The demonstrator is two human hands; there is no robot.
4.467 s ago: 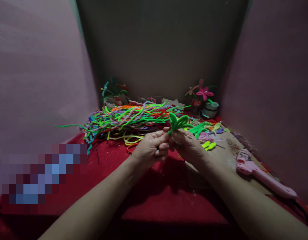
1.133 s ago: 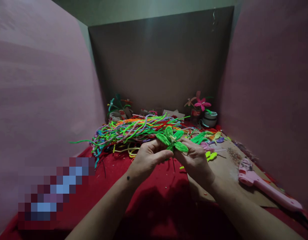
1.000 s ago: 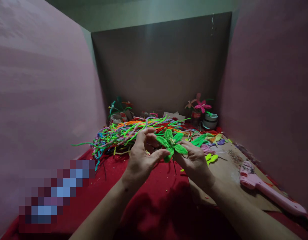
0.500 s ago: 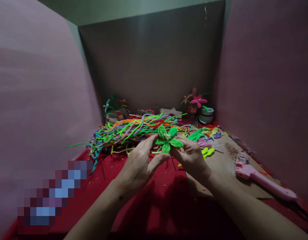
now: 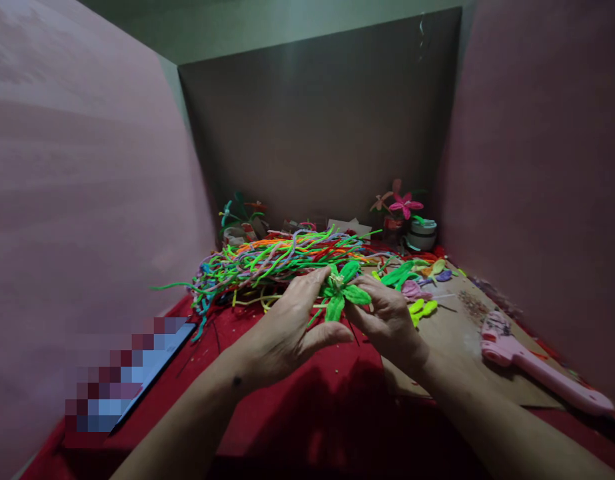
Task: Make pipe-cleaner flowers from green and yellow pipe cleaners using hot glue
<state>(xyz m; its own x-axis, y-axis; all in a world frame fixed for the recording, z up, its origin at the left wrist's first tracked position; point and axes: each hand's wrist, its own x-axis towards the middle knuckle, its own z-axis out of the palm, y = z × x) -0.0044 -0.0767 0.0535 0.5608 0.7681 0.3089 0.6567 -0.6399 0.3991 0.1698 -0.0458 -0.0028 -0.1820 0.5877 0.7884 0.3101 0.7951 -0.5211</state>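
**Two hands on one fuzzy green flower**

Two bare hands meet above a tabletop covered in soft red cloth, which runs beneath both forearms. Under the right wrist, and stretching away to that side, lies a flat brown cardboard sheet speckled with crumbs. Just beyond the fingertips sprawls a wide, tangled heap of pipe cleaners: long fuzzy strands in neon green, orange, lilac, red and yellow. Well to the right of the right hand, a pink plastic glue gun lies on its side on the cardboard.

The left hand is spread loose, thumb stretched out below, and its fingertips touch the near-left petals without closing on them. The right hand pinches the green flower from the right, fingers curled about it just under the petals. The flower sits between the two hands, above the cloth: looped, leaf-shaped fuzzy petals fanning from a pale centre.

Just past the right knuckles, loose petals in yellow-green lie on the cardboard. Far behind them a small pink flower stands upright beside a round pot.
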